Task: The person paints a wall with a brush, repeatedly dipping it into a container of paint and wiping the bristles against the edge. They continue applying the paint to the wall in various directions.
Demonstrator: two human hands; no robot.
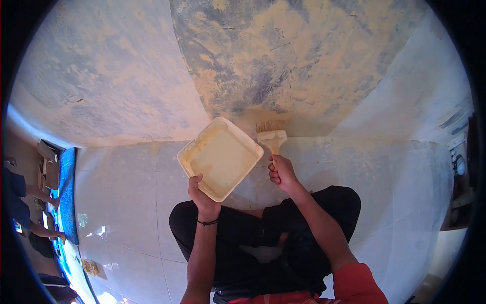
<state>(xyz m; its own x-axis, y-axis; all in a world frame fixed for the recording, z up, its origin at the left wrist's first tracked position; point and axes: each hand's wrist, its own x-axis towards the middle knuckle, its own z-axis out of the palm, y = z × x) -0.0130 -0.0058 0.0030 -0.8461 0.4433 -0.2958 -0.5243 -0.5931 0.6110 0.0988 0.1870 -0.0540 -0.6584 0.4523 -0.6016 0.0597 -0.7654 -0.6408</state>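
Note:
My left hand (203, 196) grips the near corner of a square, cream-coloured tray (245, 138), its thumb over the rim. Inside lies pale cream paint (221, 158). My right hand (282, 172) is closed round the handle of a wide paintbrush (272, 136), just right of the tray. The brush's bristles point away from me, at the foot of the wall (298, 61), and seem to touch it. That wall is patchy, with tan and grey smears in a darker middle band and paler areas on both sides.
I sit cross-legged on a grey tiled floor (126, 187). At the far left are a blue sheet (68, 197), cardboard boxes (48, 164) and another person's legs (43, 195). A small yellowish block-like thing (90, 267) lies on the tiles. Household items (458, 164) stand along the right edge.

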